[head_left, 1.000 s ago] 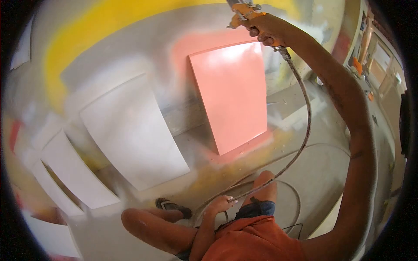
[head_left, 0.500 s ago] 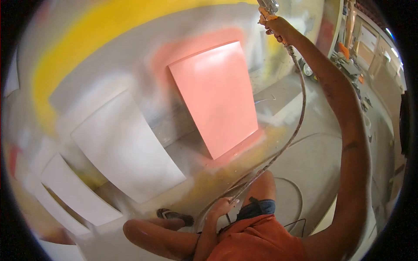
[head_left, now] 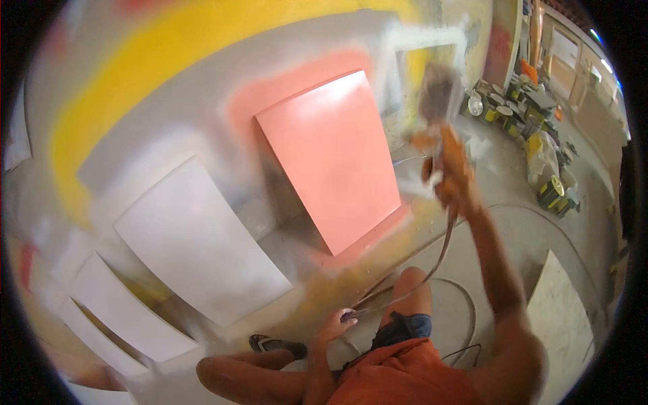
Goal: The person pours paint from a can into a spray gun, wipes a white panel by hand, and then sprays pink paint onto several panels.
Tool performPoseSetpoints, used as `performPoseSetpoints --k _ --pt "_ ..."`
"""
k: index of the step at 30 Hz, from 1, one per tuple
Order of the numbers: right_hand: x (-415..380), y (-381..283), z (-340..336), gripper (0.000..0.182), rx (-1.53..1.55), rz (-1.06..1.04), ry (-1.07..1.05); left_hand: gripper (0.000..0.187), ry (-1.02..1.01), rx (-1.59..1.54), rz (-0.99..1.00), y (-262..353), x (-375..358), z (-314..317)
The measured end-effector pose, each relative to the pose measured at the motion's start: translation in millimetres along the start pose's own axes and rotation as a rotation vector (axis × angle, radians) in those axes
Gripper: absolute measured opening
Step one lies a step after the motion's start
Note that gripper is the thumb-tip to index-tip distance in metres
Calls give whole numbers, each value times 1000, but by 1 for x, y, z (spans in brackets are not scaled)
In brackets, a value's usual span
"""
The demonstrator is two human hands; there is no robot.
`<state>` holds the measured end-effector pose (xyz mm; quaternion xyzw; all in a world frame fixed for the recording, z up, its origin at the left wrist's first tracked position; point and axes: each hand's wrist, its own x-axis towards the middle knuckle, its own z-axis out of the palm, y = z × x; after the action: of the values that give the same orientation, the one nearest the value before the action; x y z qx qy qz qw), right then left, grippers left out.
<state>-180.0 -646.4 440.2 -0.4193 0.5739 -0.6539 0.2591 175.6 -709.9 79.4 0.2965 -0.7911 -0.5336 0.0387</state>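
Wall (head_left: 202, 74): grey, marked with a yellow band. Floor (head_left: 503, 236): grey. Ceiling lights (head_left: 606, 65): lit, upper right.

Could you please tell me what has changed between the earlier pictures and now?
The right hand has brought the spray gun down from the top of the view, and the hose below it has dropped too. Nothing was taken hold of or let go: the left hand still grips the hose. The pink panel and white panels stayed put.
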Motion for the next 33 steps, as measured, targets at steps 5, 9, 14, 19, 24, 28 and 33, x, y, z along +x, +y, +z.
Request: performPoseSetpoints --k 5,9,14,19,24,28,33 --pt "-121 119 9 61 97 -154 -323 43 58 -760 129 149 2 -50" --pt "-166 107 44 38 406 264 -469 39 214 -841 108 239 -26 -62" --pt "-177 127 58 24 155 26 -555 36 307 -740 51 235 -41 -52" --pt "-170 125 75 24 82 -209 -607 32 440 -761 -33 217 -59 -41" --pt "-173 157 92 31 225 -123 -799 29 588 -806 33 220 -78 -35" --pt "-192 137 109 36 648 199 -743 30 645 -664 132 197 -89 -32" --pt "-214 159 126 44 893 481 -915 29 726 -168 534 156 -92 -41"
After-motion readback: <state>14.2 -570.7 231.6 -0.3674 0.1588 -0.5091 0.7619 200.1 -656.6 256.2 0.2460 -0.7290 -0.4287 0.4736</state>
